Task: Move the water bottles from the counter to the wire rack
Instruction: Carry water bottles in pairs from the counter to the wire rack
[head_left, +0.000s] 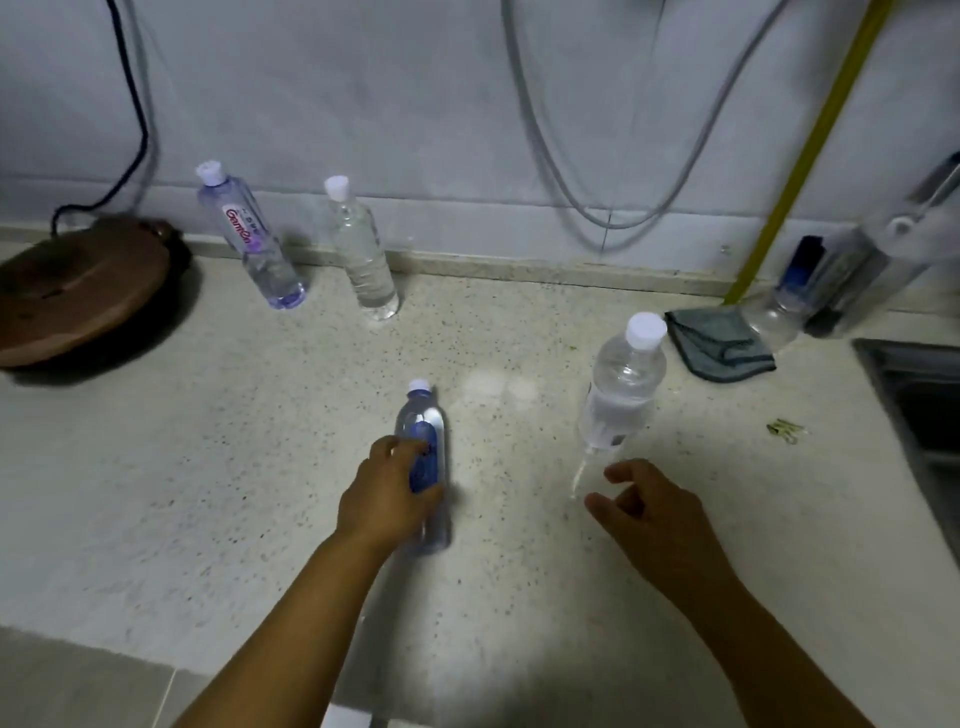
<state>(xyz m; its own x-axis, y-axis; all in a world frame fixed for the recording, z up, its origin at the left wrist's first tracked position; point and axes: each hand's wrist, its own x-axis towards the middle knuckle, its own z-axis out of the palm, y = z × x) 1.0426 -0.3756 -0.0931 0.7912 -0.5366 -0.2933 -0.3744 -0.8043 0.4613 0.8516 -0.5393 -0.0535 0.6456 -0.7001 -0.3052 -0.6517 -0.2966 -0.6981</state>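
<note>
Several water bottles stand on a speckled counter (208, 467). My left hand (384, 499) is closed around a small blue-labelled bottle (425, 441) at the centre front. My right hand (649, 514) hovers with curled, parted fingers just below a clear bottle with a white cap (626, 379), not touching it. Against the back wall stand a bottle with a red-lettered label (244, 239) and a plain clear bottle (361, 249). A further bottle (789, 296) stands at the far right, blurred. No wire rack is in view.
A round brown wooden board (78, 291) lies at the left with a black cable. A grey folded cloth (719, 343) and a yellow pole (789, 182) are at the back right. A sink edge (914, 405) is at the right. Grey hoses hang on the wall.
</note>
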